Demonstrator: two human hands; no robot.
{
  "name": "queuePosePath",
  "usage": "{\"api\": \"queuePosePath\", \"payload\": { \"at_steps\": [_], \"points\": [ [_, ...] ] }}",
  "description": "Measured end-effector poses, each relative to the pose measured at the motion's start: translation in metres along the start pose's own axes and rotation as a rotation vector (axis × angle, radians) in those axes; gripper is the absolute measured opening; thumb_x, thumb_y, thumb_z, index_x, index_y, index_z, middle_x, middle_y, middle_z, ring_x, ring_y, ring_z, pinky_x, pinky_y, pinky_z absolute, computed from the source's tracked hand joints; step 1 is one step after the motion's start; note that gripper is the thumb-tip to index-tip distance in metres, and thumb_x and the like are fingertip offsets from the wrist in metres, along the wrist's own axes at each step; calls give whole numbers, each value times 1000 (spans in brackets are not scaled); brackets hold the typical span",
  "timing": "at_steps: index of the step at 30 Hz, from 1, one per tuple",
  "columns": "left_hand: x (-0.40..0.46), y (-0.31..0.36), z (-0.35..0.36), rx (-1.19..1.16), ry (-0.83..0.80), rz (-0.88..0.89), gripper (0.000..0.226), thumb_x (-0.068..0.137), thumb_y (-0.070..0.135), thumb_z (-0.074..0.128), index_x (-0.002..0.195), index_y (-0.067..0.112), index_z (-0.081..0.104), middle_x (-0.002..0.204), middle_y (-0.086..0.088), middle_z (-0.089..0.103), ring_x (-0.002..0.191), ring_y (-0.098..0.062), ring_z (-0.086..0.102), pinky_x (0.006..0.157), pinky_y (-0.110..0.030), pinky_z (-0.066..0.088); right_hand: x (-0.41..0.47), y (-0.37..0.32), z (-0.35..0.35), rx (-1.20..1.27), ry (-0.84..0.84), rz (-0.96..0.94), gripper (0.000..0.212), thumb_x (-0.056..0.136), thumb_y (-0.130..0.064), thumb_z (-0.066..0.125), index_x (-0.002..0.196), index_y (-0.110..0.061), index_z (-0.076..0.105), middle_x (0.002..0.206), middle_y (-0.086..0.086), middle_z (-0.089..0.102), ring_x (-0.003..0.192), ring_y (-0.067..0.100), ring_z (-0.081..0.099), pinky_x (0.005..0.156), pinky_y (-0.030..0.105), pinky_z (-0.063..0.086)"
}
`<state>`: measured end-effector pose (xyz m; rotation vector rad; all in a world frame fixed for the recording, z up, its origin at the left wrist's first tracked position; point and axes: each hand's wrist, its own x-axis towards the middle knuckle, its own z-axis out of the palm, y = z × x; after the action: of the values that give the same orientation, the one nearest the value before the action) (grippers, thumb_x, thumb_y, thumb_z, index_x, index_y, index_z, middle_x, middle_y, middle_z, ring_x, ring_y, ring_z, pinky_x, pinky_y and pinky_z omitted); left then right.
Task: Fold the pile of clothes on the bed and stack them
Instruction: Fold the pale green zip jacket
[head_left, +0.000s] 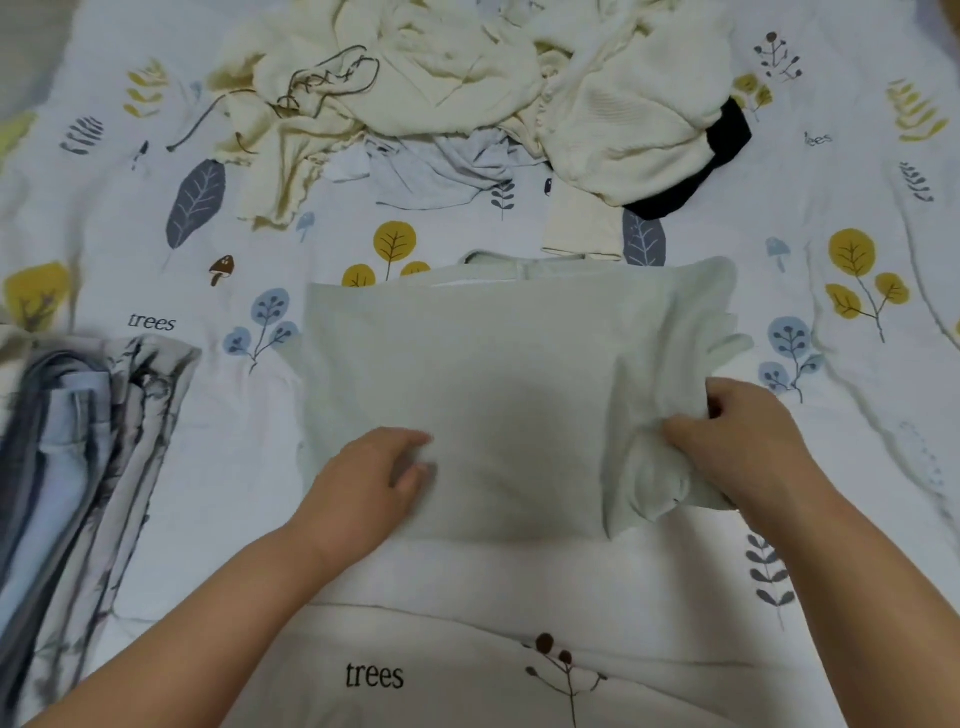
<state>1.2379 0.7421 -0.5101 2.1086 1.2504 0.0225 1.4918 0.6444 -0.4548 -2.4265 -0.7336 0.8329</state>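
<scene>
Head view looks down on a bed (857, 467) spread with a white sheet printed with yellow and blue trees, grey leaves, small mushrooms and the word "trees"; nothing of the room beyond the bed shows. At the far side lies an unfolded pile of clothes (467, 93), mostly cream knits, with a pale blue piece and a black garment (696, 176) tucked under its right edge. On the near left lies a stack of folded clothes (88, 441) in blue, grey and a smudged grey print. Between the arms, in the middle of the bed, a pale green garment (493, 374) lies spread flat. The left hand (363, 483) rests on its near left part, fingers loosely bent and pressing the cloth, its grip released. The right hand (748, 441) has its grip clenched on a bunched fold at the garment's right edge, lifted slightly off the sheet.
</scene>
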Motion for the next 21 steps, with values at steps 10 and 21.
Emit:
{"api": "queuePosePath", "payload": {
  "at_steps": [10, 21],
  "points": [
    [18, -20, -72, -1046, 39, -327, 20, 95, 24, 47, 100, 23, 66, 92, 4, 73, 85, -13, 69, 80, -29, 53, -77, -118, 122, -274, -40, -414, 16, 84, -7, 49, 96, -17, 50, 102, 6, 61, 97, 25, 57, 72, 29, 36],
    [39, -66, -52, -755, 105, -359, 59, 87, 39, 59, 139, 32, 33, 111, 4, 54, 93, -12, 54, 80, -21, 44, -85, -102, 200, -385, -335, -765, 42, 93, -29, 44, 131, -12, 47, 138, 5, 43, 123, 18, 33, 105, 26, 24]
  ]
}}
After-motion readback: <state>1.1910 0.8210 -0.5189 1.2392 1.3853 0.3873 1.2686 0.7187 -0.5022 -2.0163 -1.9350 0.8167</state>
